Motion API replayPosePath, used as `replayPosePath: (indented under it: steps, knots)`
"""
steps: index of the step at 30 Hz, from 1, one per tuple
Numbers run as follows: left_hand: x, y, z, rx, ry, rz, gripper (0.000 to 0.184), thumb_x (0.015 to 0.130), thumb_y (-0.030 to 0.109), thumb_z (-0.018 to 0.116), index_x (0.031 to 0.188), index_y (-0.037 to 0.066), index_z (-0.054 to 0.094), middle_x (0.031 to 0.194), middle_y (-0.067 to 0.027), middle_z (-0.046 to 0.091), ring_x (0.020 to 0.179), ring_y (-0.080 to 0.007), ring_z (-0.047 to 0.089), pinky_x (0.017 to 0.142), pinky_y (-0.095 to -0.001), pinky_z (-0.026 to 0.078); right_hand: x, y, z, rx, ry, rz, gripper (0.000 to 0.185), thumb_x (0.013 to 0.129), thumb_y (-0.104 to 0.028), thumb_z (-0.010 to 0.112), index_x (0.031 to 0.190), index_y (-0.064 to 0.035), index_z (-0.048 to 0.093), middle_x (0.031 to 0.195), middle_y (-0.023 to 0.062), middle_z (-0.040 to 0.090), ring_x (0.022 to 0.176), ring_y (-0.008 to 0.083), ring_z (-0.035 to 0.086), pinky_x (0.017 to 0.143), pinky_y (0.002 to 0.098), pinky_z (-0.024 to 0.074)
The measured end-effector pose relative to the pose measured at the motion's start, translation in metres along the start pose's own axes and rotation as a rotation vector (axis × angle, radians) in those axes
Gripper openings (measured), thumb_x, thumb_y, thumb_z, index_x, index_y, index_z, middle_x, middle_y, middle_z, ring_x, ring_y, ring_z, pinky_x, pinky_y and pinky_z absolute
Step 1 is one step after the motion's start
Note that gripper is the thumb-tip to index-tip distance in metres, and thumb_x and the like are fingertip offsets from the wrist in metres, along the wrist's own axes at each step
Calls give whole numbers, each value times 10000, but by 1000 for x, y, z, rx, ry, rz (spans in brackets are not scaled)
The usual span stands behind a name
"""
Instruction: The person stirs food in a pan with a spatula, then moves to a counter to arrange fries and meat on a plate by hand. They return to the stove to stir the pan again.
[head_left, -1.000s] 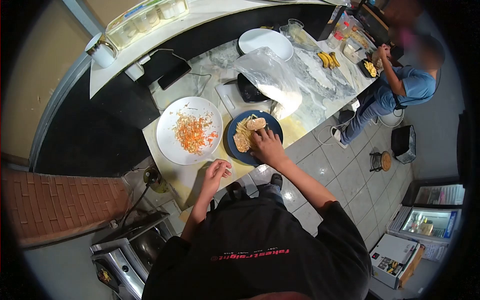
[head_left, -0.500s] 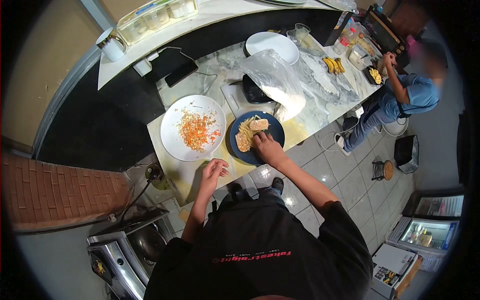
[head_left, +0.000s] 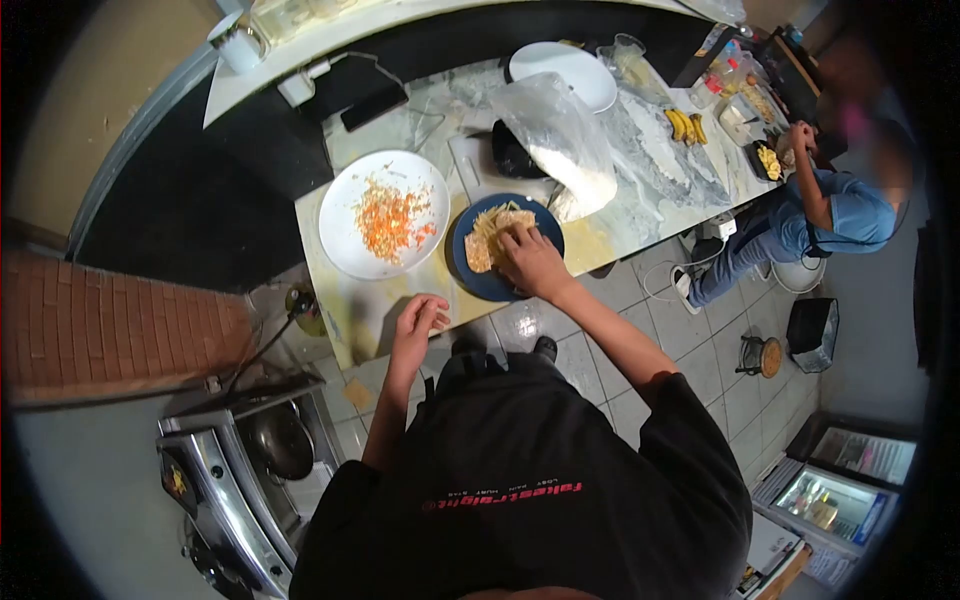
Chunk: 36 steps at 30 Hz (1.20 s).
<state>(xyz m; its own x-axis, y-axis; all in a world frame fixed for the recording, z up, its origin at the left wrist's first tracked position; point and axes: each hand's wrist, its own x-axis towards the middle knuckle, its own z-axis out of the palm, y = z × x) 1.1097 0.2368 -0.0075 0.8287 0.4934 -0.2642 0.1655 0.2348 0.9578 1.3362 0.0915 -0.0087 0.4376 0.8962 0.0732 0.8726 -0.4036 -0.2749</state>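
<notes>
My right hand reaches over a dark blue plate, its bent fingers closed on a mottled tan slab that looks like tempeh. A second such slab lies at the left of that plate, beside pale thin strips. My fingertips are partly hidden against the food. Just off the counter's front edge, my left hand hangs loosely curled, fingers a little apart and holding nothing. A white plate with shredded orange and pale vegetables stands left of the blue one.
Behind the blue plate are a black bowl and a clear bag of white powder. Farther back sit an empty white plate and bananas. A co-worker stands at the right. A wok rests on the stove at lower left.
My right hand has shifted from the strips onto the upper slab and now covers part of it. My left hand stays by the counter edge. The camera view has tilted down slightly.
</notes>
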Motion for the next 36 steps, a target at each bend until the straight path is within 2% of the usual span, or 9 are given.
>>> replayPosePath:
  steps: [2, 9, 12, 19, 23, 25, 26, 32, 36]
  knots:
    - [-3, -3, 5, -21, 12, 2, 215, 1027, 217, 476, 1034, 39, 598, 967, -32, 628, 803, -102, 612, 723, -243, 461, 2, -1, 1, 30, 9, -29, 587, 760, -254, 763, 1247, -77, 489, 1280, 144, 468, 1167, 327, 507, 919, 441, 481]
    - [-17, -12, 13, -26, 44, -6, 228, 1033, 216, 458, 1042, 35, 597, 964, -33, 630, 800, -102, 611, 734, -243, 456, 1, -4, 16, 109, 21, -159, 694, 778, -190, 726, 1382, -48, 416, 1342, 173, 439, 1280, 347, 436, 982, 463, 452]
    - [-23, -15, 14, -17, 45, -16, 235, 1032, 217, 457, 1042, 29, 598, 967, -39, 633, 804, -108, 613, 738, -249, 460, 0, 1, 32, 69, 123, -172, 647, 775, -128, 695, 1360, -34, 435, 1314, 164, 470, 1256, 335, 461, 978, 466, 455]
    - [-21, -14, 17, 18, 27, -57, 231, 1041, 213, 430, 1062, 35, 577, 1008, -55, 613, 849, -120, 613, 779, -260, 470, 1, 18, 23, 130, -10, -196, 567, 775, -84, 679, 1305, -31, 482, 1247, 146, 513, 1176, 332, 522, 958, 439, 466]
    - [-20, -10, 21, 20, 18, -34, 234, 1040, 216, 431, 1061, 35, 577, 1008, -57, 616, 849, -121, 616, 777, -259, 471, -3, 31, -3, 310, -73, -136, 596, 803, -208, 730, 1313, -37, 474, 1275, 174, 496, 1154, 385, 519, 969, 446, 457]
    - [-20, -12, 21, -21, 58, -27, 234, 1027, 207, 462, 1032, 22, 605, 967, -47, 638, 806, -117, 615, 742, -251, 464, -8, 41, -19, 317, -168, -95, 697, 791, -322, 759, 1351, -41, 454, 1330, 196, 466, 1180, 407, 497, 1006, 455, 428]
    - [-20, -12, 20, -21, 61, -28, 234, 1027, 207, 462, 1032, 22, 605, 967, -47, 638, 806, -117, 615, 742, -251, 464, -10, 48, -21, 281, -206, -103, 837, 764, -441, 764, 1408, -50, 401, 1386, 208, 423, 1248, 419, 444, 1055, 452, 388]
    - [-19, -17, 14, -5, 79, -27, 229, 1026, 199, 460, 1035, 22, 606, 964, -46, 637, 802, -117, 619, 739, -249, 467, -27, 56, -11, 138, -202, -237, 940, 742, -514, 744, 1457, -67, 330, 1432, 202, 380, 1331, 401, 368, 1093, 445, 354]
    - [-15, -14, 14, 2, 70, -27, 224, 1028, 196, 459, 1043, 24, 601, 975, -43, 635, 801, -111, 617, 738, -246, 467, -24, 55, -8, 178, -211, -207, 903, 755, -508, 731, 1443, -63, 350, 1419, 202, 394, 1322, 395, 381, 1086, 455, 357]
